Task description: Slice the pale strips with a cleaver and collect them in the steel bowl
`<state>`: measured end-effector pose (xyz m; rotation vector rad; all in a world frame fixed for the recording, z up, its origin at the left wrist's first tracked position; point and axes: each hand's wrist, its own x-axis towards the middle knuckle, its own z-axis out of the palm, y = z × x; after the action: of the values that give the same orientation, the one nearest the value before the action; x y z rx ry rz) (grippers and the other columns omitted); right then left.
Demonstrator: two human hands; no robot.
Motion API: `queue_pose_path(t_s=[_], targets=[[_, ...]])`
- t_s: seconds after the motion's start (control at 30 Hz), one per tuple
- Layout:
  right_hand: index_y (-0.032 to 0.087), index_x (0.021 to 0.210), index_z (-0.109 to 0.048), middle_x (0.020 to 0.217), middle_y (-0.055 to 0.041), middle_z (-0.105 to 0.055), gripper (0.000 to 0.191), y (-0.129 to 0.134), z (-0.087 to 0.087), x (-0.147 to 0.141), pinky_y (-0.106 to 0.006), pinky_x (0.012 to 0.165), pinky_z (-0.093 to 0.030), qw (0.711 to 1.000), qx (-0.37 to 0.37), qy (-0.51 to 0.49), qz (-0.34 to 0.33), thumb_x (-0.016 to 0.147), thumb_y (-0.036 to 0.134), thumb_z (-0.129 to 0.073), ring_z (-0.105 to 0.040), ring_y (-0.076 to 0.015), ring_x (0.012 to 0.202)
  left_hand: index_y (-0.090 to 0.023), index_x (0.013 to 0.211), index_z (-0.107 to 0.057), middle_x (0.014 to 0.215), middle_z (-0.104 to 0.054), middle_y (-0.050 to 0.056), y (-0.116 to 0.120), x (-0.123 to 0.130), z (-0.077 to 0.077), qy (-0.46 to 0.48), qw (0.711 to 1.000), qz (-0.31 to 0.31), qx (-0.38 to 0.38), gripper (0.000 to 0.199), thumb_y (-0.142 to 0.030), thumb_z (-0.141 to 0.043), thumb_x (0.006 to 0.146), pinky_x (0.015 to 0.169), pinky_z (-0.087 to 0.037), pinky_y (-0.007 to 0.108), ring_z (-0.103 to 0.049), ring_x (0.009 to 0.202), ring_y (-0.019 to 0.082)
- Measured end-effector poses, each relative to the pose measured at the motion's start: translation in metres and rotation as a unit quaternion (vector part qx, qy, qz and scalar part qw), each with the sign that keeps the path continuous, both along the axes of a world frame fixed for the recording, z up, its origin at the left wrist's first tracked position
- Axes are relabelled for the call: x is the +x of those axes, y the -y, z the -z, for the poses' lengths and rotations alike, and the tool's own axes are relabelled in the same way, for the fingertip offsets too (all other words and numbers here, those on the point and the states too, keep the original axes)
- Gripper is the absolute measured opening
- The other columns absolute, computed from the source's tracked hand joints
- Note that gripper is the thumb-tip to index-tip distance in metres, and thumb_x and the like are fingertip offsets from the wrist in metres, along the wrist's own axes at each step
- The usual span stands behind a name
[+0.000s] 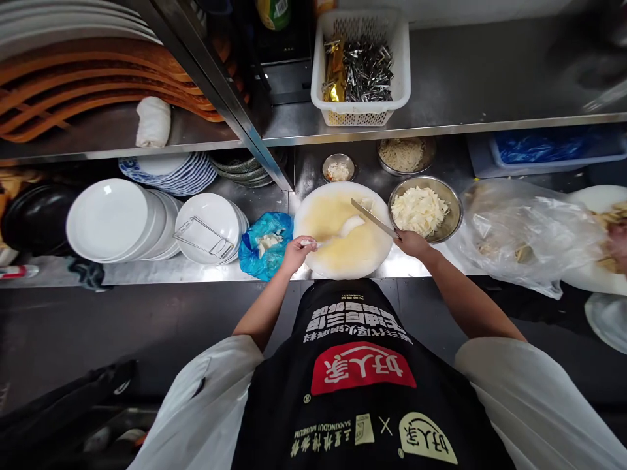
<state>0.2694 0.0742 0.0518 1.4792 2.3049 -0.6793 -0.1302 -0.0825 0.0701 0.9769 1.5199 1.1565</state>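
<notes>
A round, yellow-stained white cutting board (326, 212) lies on the steel counter in front of me. My right hand (412, 243) grips the handle of a knife (375, 219), its blade slanting over the board's right side. Pale pieces (366, 204) lie near the blade's tip. My left hand (294, 253) is closed on a small white piece (308, 243) at the board's left edge; its kind is unclear. Beside that hand sits a blue plastic bag (249, 248) with white pieces (269, 243) in it. A metal bowl (455, 207) of pale, thin slices (418, 210) stands at the right.
Behind the board are a small metal bowl (339, 168) and a bowl of pale shreds (402, 155). Stacked white plates (110, 219) stand left; a clear plastic bag (524, 228) lies right. A shelf (465, 78) overhangs the back. Another person's hand (618, 245) shows far right.
</notes>
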Motion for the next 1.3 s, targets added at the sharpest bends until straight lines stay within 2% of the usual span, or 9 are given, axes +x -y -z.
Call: queue_pose_path(t_s=[0.17,0.4,0.53,0.6,0.73,0.93,1.03,1.13,1.3], targets=[[0.017,0.138,-0.061,0.121,-0.0158,-0.07,0.046,0.035,-0.001,0.02,-0.037,0.091,-0.048,1.0,0.012,-0.008,0.022,0.1,0.035,-0.042,-0.066,-0.0298,0.107,-0.016,0.091,-0.068,0.079,-0.07,0.001,-0.069,0.002,-0.058,0.001,0.998,-0.012,0.064,0.038,-0.049,-0.079,0.076,0.067,-0.057,0.027,-0.066,0.068,0.014],[0.023,0.143,-0.058,0.127,-0.013,-0.069,0.048,0.043,-0.006,0.01,-0.039,0.092,-0.049,0.999,0.008,-0.012,0.044,0.099,0.035,-0.042,-0.065,-0.0298,0.112,-0.014,0.091,-0.066,0.08,-0.067,0.002,-0.178,0.012,-0.124,-0.132,0.969,0.089,0.188,0.038,-0.051,-0.07,0.087,0.074,-0.055,0.028,-0.067,0.08,0.016],[0.025,0.143,-0.058,0.127,-0.012,-0.069,0.049,0.044,-0.007,0.011,-0.039,0.091,-0.05,0.999,0.005,-0.011,0.047,0.099,0.036,-0.042,-0.066,-0.0293,0.109,-0.013,0.097,-0.066,0.085,-0.065,0.001,-0.196,0.016,-0.164,-0.232,0.93,0.105,0.265,0.039,-0.052,-0.061,0.093,0.082,-0.053,0.03,-0.067,0.087,0.016],[0.024,0.144,-0.057,0.126,-0.0124,-0.069,0.049,0.044,-0.008,0.011,-0.039,0.091,-0.05,0.999,0.004,-0.012,0.049,0.099,0.036,-0.042,-0.066,-0.0295,0.109,-0.014,0.099,-0.068,0.089,-0.067,0.002,-0.187,0.018,-0.168,-0.271,0.911,0.125,0.284,0.039,-0.052,-0.06,0.094,0.084,-0.052,0.03,-0.067,0.091,0.018],[0.023,0.144,-0.057,0.125,-0.0134,-0.07,0.05,0.044,-0.007,0.011,-0.039,0.091,-0.05,0.998,-0.003,-0.009,0.056,0.099,0.038,-0.041,-0.066,-0.0302,0.109,-0.018,0.1,-0.072,0.1,-0.07,0.007,-0.137,0.023,-0.124,-0.319,0.893,0.174,0.266,0.032,-0.047,-0.059,0.096,0.086,-0.052,0.031,-0.066,0.098,0.019],[0.021,0.142,-0.058,0.126,-0.0144,-0.069,0.049,0.044,-0.01,0.01,-0.039,0.094,-0.048,0.999,0.014,-0.009,0.046,0.099,0.04,-0.042,-0.065,-0.0304,0.111,-0.019,0.1,-0.074,0.104,-0.071,0.007,-0.03,0.029,0.017,-0.38,0.888,0.225,0.131,0.02,-0.021,-0.054,0.096,0.092,-0.052,0.031,-0.065,0.1,0.017],[0.017,0.134,-0.063,0.117,-0.0178,-0.071,0.048,0.045,-0.016,0.006,-0.039,0.091,-0.048,0.997,0.012,0.026,0.067,0.099,0.042,-0.042,-0.066,-0.0317,0.107,-0.019,0.103,-0.075,0.112,-0.069,0.008,0.014,0.031,0.066,-0.421,0.862,0.27,0.081,0.024,-0.01,-0.058,0.089,0.098,-0.051,0.032,-0.062,0.108,0.019],[0.014,0.122,-0.069,0.108,-0.0197,-0.072,0.043,0.045,-0.022,0.002,-0.038,0.088,-0.048,0.994,0.024,0.055,0.086,0.097,0.038,-0.043,-0.067,-0.0321,0.103,-0.017,0.107,-0.075,0.119,-0.066,0.01,0.044,0.032,0.087,-0.447,0.852,0.268,0.043,0.028,-0.008,-0.057,0.086,0.102,-0.049,0.034,-0.058,0.115,0.022],[0.017,0.098,-0.073,0.094,-0.016,-0.073,0.041,0.053,-0.024,-0.014,-0.033,0.078,-0.047,0.999,0.005,-0.041,0.031,0.097,0.044,-0.042,-0.067,-0.0301,0.095,-0.019,0.112,-0.074,0.126,-0.062,0.011,0.071,0.029,0.096,-0.427,0.874,0.232,0.014,0.031,-0.015,-0.056,0.088,0.107,-0.045,0.035,-0.055,0.118,0.023]])
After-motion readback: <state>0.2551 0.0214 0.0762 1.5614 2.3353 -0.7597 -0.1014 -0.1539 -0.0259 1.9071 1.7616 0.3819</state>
